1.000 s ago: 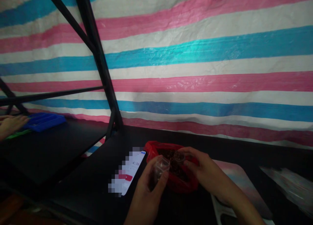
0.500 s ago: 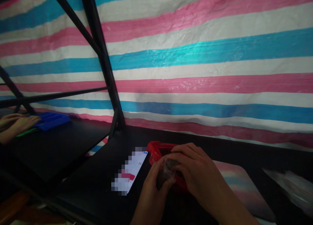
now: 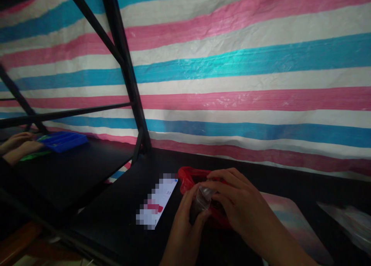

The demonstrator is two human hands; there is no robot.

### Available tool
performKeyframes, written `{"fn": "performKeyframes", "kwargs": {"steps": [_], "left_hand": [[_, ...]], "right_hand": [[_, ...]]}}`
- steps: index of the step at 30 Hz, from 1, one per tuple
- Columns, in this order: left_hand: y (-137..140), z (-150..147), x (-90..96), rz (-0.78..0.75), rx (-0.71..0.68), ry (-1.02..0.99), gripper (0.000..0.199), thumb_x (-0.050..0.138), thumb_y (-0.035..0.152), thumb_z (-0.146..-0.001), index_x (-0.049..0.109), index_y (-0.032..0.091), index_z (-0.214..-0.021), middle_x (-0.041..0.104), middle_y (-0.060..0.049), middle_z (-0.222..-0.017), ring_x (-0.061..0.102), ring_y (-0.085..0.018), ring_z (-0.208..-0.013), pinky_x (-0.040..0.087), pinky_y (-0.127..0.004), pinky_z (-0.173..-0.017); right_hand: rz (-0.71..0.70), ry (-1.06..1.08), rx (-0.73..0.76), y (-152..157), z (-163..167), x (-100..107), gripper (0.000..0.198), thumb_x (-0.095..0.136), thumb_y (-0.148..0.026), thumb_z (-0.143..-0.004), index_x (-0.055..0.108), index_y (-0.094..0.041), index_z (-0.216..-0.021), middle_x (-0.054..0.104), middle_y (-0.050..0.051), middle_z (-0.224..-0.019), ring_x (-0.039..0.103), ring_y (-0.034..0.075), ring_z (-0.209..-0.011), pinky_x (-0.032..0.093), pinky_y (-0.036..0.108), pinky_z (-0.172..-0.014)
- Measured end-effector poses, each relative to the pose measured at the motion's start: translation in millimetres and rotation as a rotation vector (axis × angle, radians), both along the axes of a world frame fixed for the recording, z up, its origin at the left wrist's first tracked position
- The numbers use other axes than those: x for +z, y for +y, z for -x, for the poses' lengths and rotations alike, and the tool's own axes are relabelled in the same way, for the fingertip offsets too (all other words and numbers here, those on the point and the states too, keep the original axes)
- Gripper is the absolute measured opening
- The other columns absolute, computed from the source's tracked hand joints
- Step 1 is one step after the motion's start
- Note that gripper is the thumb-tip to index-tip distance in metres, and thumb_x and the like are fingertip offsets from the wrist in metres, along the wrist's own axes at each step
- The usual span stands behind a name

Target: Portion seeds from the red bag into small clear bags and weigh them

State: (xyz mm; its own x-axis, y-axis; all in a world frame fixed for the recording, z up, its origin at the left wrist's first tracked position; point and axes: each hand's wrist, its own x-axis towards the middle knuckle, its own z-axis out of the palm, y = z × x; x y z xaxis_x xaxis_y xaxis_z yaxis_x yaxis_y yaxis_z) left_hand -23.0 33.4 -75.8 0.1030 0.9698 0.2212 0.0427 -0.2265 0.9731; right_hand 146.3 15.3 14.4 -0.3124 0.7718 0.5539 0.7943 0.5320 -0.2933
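A small clear plastic bag point(image 3: 203, 197) is gripped between the thumb and fingers of my left hand point(image 3: 186, 224). Over its top edge curl the fingers of my right hand point(image 3: 245, 204), closed on the bag from the right side. What the bag contains is too dark to make out. Right behind and beneath both hands lies a red plastic bag point(image 3: 186, 178), its mouth spread, with dark contents partly hidden by my fingers.
Left of my hands a lit phone point(image 3: 162, 200) lies on the black table point(image 3: 116, 223). A flat pink-and-blue sheet point(image 3: 292, 216) and clear plastic bags point(image 3: 349, 221) are at right. Beyond the black frame point(image 3: 127, 73), another person's hands point(image 3: 21, 147) work beside a blue tray point(image 3: 69, 141).
The view has shifted slightly, so everything sits a little further right. My hands stay on the clear bag, whose top stands out a bit more. The other person's hands moved slightly.
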Motion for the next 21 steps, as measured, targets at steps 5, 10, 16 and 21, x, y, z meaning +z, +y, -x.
{"fn": "performKeyframes", "kwargs": {"steps": [5,10,16,21], "left_hand": [[-1,1,-4.4,-0.051,-0.041,0.037,0.049,0.066,0.036,-0.098,0.063,0.029,-0.145,0.062,-0.01,-0.155,0.055,-0.031,-0.147,0.039,-0.051,-0.125],[1,5,-0.9,-0.048,0.041,0.012,0.049,0.066,0.041,-0.099,0.062,0.03,-0.147,0.061,-0.011,-0.155,0.053,-0.033,-0.147,0.038,-0.052,-0.125],[1,10,-8.6,-0.205,0.18,0.195,0.059,0.057,0.038,-0.103,0.043,0.03,-0.16,0.056,-0.013,-0.149,0.053,-0.032,-0.141,0.044,-0.055,-0.119],[-2,-3,-20.9,-0.254,0.218,0.292,0.075,0.055,0.035,-0.103,0.02,0.03,-0.17,0.053,-0.015,-0.138,0.054,-0.033,-0.132,0.051,-0.057,-0.108]], "right_hand": [[-0.027,0.062,-0.075,6,-1,-5,0.045,0.061,0.0,-0.093,0.077,-0.032,-0.121,0.074,0.003,-0.127,0.066,0.024,-0.117,0.053,0.041,-0.102],[0.132,0.152,-0.272,26,-5,-27,0.04,0.067,-0.013,-0.096,0.071,-0.026,-0.135,0.074,0.009,-0.133,0.066,0.03,-0.12,0.05,0.052,-0.105],[0.355,0.413,-0.181,7,5,-14,0.024,0.07,-0.019,-0.093,0.076,-0.028,-0.114,0.078,0.003,-0.119,0.069,0.025,-0.114,0.05,0.041,-0.102],[0.587,0.56,-0.073,-13,26,2,0.01,0.069,-0.026,-0.089,0.077,-0.028,-0.094,0.08,-0.002,-0.093,0.072,0.018,-0.082,0.053,0.027,-0.072]]}}
